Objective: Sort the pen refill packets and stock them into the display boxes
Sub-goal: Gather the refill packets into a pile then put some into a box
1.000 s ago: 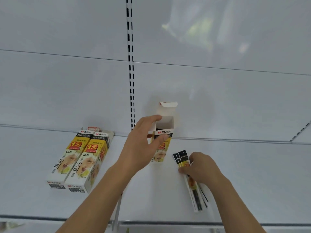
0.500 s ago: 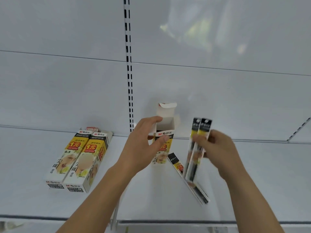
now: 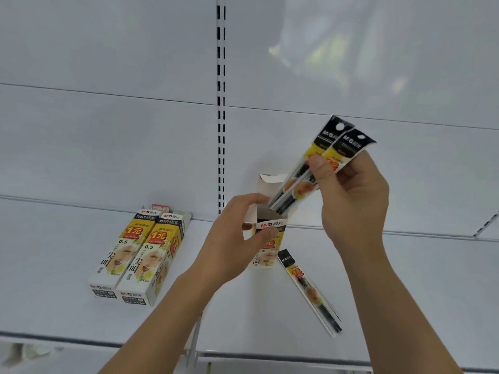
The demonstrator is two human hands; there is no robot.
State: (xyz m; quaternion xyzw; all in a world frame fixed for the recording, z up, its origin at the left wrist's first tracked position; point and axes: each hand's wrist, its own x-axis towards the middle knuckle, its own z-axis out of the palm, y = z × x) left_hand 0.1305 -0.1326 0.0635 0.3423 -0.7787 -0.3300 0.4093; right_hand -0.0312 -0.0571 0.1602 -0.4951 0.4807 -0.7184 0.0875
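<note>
Refill packets pinched in right hand, tips entering open display box gripped by left hand, near white shelf back edge.

Refill packets I hold: black tops, yellow bands, clear bodies. Display boxes: white, yellow-black tops, red price badges. My shelf: plain white.

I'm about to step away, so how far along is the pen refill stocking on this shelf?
Looks done: two closed yellow-and-white cardboard boxes lie side by side on the white shelf. In hand: the left hand holds the upright open display box, while the right hand tips two black-and-yellow refill packets into its mouth. Left: one loose refill packet lying beside the open box.
</note>
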